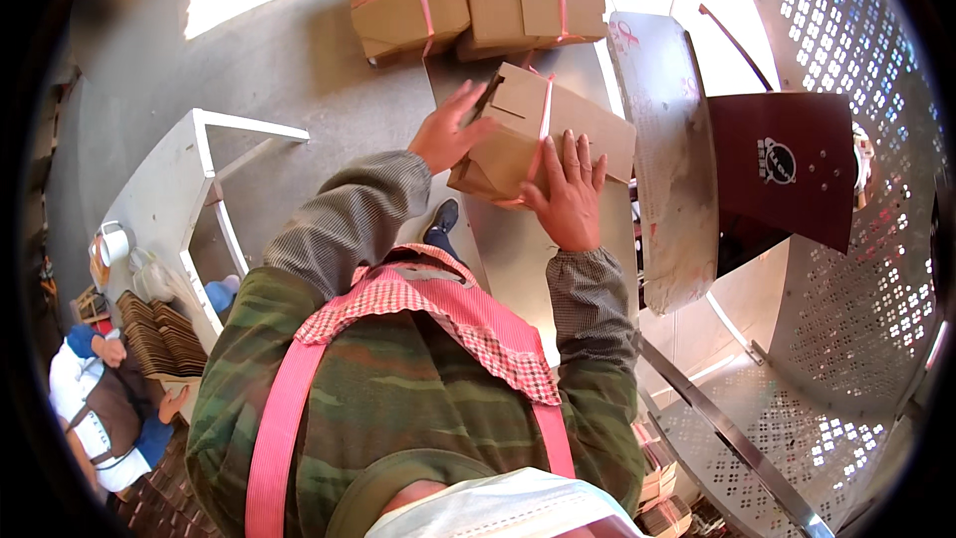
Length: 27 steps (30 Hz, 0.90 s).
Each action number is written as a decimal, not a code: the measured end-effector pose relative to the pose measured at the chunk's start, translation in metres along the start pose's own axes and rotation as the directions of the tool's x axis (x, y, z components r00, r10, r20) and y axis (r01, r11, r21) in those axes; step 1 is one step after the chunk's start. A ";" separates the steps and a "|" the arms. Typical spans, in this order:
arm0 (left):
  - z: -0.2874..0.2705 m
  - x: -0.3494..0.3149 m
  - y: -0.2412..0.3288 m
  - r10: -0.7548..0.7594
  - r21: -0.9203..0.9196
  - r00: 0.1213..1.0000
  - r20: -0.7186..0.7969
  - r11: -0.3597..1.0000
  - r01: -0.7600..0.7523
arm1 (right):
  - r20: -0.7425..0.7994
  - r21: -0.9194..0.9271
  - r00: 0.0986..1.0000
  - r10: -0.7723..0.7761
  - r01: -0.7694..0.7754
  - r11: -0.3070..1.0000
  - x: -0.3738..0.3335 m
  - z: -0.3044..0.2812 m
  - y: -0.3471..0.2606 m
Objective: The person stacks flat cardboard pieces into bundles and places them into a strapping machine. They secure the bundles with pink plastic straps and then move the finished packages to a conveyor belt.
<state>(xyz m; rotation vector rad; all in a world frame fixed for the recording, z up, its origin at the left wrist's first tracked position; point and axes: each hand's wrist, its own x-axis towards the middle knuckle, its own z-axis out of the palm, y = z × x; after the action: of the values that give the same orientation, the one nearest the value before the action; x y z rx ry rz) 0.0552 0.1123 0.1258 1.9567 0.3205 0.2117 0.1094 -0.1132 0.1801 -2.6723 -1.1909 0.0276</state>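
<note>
A brown cardboard box (588,130), tied with a pink strap, sits at a slant on the metal table (503,254) in front of me. My right hand (570,194) lies flat on its near side with the fingers stretched out, close to the strap. At the box's left end is my left hand (450,132), its fingers apart and somewhat blurred; whether it touches the cardboard I cannot tell. Neither hand grips anything. The underside of the box is hidden.
Strapped cardboard boxes (413,15) stand together beyond the table. A worn metal panel (665,159) and a dark red machine part (782,169) rise on the right. To the left are a white-framed table (159,189), a co-worker (110,408) and stacked cardboard (164,334).
</note>
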 end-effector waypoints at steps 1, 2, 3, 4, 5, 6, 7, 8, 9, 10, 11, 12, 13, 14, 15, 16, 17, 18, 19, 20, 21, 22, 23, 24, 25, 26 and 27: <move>-0.010 -0.007 -0.011 -0.012 -0.026 0.999 -0.032 1.000 0.011 | -0.056 0.003 0.998 0.037 -0.037 0.999 0.001 0.003 0.002; -0.023 -0.017 -0.018 -0.073 -0.075 0.997 -0.010 0.995 0.072 | -0.114 0.010 0.990 0.077 -0.076 0.997 0.001 0.003 0.002; -0.036 -0.034 -0.032 -0.098 -0.169 0.995 -0.038 0.981 0.090 | -0.170 0.022 0.979 0.111 -0.109 0.994 0.002 0.003 -0.001; -0.050 -0.051 -0.052 -0.116 -0.267 0.990 -0.078 0.959 0.091 | -0.221 0.004 0.965 0.138 -0.140 0.990 0.006 -0.001 -0.009; -0.063 -0.075 -0.080 -0.179 -0.254 0.977 -0.118 0.956 0.144 | -0.193 -0.037 0.971 0.141 -0.151 0.988 0.009 0.003 -0.015; -0.075 -0.104 -0.094 -0.207 -0.284 0.960 -0.187 0.947 0.149 | -0.162 -0.080 0.976 0.144 -0.158 0.984 0.011 0.017 -0.019; -0.089 -0.135 -0.109 -0.234 -0.229 0.942 -0.241 0.957 0.179 | -0.128 -0.125 0.982 0.137 -0.153 0.980 0.014 0.031 -0.027; -0.101 -0.177 -0.147 -0.344 -0.274 0.887 -0.308 0.925 0.263 | -0.107 -0.138 0.985 0.135 -0.149 0.979 0.013 0.045 -0.036; -0.115 -0.216 -0.147 -0.278 -0.001 0.892 -0.357 0.955 0.297 | -0.090 -0.130 0.989 0.119 -0.131 0.983 0.006 0.064 -0.031; -0.103 -0.265 -0.176 -0.194 0.091 0.855 -0.481 0.959 0.269 | -0.300 -0.228 0.949 -0.095 0.025 0.973 -0.006 0.093 0.002; -0.118 -0.293 -0.165 -0.306 0.054 0.809 -0.503 0.923 0.382 | -0.223 -0.375 0.968 -0.118 0.027 0.927 -0.012 0.100 0.013; -0.121 -0.321 -0.145 -0.504 -0.135 0.727 -0.467 0.853 0.505 | -0.149 -0.533 0.983 -0.104 0.008 0.846 -0.032 0.098 0.031; -0.118 -0.352 -0.157 -0.566 -0.188 0.664 -0.489 0.811 0.554 | -0.072 -0.656 0.989 -0.129 0.051 0.753 -0.038 0.100 0.041; -0.117 -0.368 -0.168 -0.519 -0.224 0.633 -0.574 0.843 0.489 | -0.194 -0.677 0.976 -0.102 -0.058 0.734 -0.033 0.107 0.077; -0.125 -0.390 -0.181 -0.466 -0.239 0.596 -0.654 0.875 0.421 | -0.223 -0.704 0.969 -0.103 -0.087 0.705 -0.021 0.120 0.106; -0.139 -0.430 -0.181 -0.546 -0.316 0.494 -0.677 0.821 0.475 | -0.093 -0.242 0.968 0.231 -0.247 0.938 0.008 0.107 0.051; -0.154 -0.443 -0.180 -0.591 -0.386 0.462 -0.661 0.796 0.466 | -0.067 -0.419 0.942 0.328 -0.325 0.848 0.014 0.073 -0.007; -0.143 -0.463 -0.176 -0.644 -0.472 0.435 -0.629 0.761 0.444 | -0.033 -0.489 0.897 0.440 -0.399 0.776 0.015 0.051 -0.023; -0.141 -0.488 -0.187 -0.645 -0.525 0.354 -0.677 0.761 0.381 | -0.302 -0.556 0.952 -0.051 -0.133 0.821 0.035 0.047 -0.041; -0.134 -0.514 -0.206 -0.643 -0.566 0.272 -0.716 0.762 0.313 | -0.483 -0.668 0.705 -0.519 0.086 0.739 0.052 0.046 -0.051; -0.123 -0.535 -0.216 -0.649 -0.607 0.187 -0.737 0.758 0.239 | -0.515 -0.802 0.238 -0.824 0.204 0.561 0.073 0.045 -0.062; -0.132 -0.545 -0.201 -0.687 -0.650 0.152 -0.710 0.724 0.231 | -0.366 -0.726 0.591 -0.719 0.302 0.618 0.087 0.049 -0.086; -0.141 -0.555 -0.182 -0.723 -0.692 0.118 -0.680 0.687 0.221 | -0.116 -0.630 0.838 -0.533 0.353 0.691 0.101 0.059 -0.115; -0.153 -0.566 -0.170 -0.752 -0.726 0.086 -0.653 0.654 0.211 | 0.187 -0.529 0.937 -0.294 0.348 0.774 0.110 0.071 -0.151; -0.150 -0.573 -0.170 -0.764 -0.761 -0.020 -0.645 0.641 0.097 | -0.015 0.264 0.923 -0.385 0.375 0.889 0.119 0.096 -0.189; -0.142 -0.580 -0.169 -0.774 -0.779 -0.130 -0.620 0.627 -0.017 | 0.073 0.314 0.915 -0.396 0.356 0.880 0.121 0.107 -0.255; -0.129 -0.588 -0.164 -0.779 -0.776 -0.260 -0.570 0.615 -0.142 | 0.172 0.362 0.886 -0.431 0.351 0.864 0.121 0.118 -0.318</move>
<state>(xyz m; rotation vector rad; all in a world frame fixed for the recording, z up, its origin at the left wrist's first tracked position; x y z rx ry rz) -0.5602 0.0985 0.0254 0.3723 1.6955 1.2897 -0.0548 0.2043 0.1374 -2.1440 -1.6324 0.4625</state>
